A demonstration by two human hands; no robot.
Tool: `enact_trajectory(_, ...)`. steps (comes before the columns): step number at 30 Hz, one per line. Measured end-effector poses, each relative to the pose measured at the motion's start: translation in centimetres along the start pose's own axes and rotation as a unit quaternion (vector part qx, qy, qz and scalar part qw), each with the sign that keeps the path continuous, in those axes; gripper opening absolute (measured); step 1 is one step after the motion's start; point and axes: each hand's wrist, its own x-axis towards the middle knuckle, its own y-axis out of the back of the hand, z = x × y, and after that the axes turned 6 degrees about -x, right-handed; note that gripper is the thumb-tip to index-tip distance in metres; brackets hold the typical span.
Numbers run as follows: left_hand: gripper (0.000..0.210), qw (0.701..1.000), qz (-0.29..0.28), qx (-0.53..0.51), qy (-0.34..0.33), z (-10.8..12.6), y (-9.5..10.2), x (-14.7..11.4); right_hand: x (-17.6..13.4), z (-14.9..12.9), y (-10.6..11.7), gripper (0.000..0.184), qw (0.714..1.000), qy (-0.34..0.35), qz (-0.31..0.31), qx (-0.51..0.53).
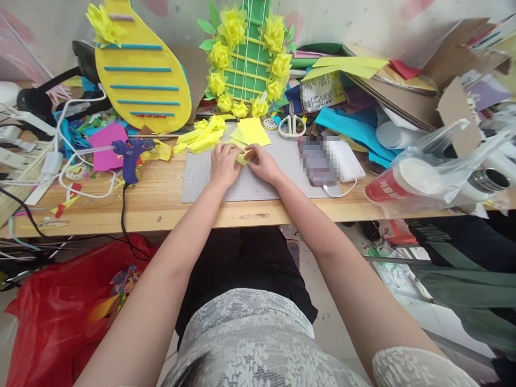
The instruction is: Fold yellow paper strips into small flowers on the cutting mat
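Between my two hands is a small piece of yellow paper [243, 157], pinched by the fingers over the grey cutting mat [201, 183]. My left hand [224, 165] closes on its left side, and my right hand [263, 163] grips the right side. Just beyond the fingers lie flat yellow paper sheets [253, 130]. A heap of crumpled yellow paper strips [201, 134] is to the left of them. White-handled scissors [292, 124] rest at the mat's far edge. Behind stands a green lute-shaped craft [246, 80] ringed with yellow paper flowers.
A yellow pear-shaped craft [141, 80] with blue bars stands left, behind a blue glue gun [131, 156] with its cord. To the right are a blurred phone [318, 161], a white power bank [344, 158] and a bagged red cup [387, 185]. Cardboard and paper [395, 97] pile up behind.
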Motion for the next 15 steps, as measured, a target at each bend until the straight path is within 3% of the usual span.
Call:
enact_trajectory(5, 0.024, 0.998, -0.065, -0.014, 0.018, 0.2, -0.2, 0.1, -0.1, -0.4, 0.1, 0.044, 1.000, 0.004, -0.002, -0.006)
enact_trajectory(10, 0.034, 0.995, -0.055, -0.043, 0.065, -0.4, -0.6, 0.7, -0.1, -0.7, 0.3, 0.049, 1.000, -0.015, 0.016, -0.007)
enact_trajectory(15, 0.041, 0.992, -0.047, -0.070, 0.095, -0.5, -0.8, 1.2, -0.1, -1.2, 0.3, 0.039, 0.998, -0.029, 0.021, -0.048)
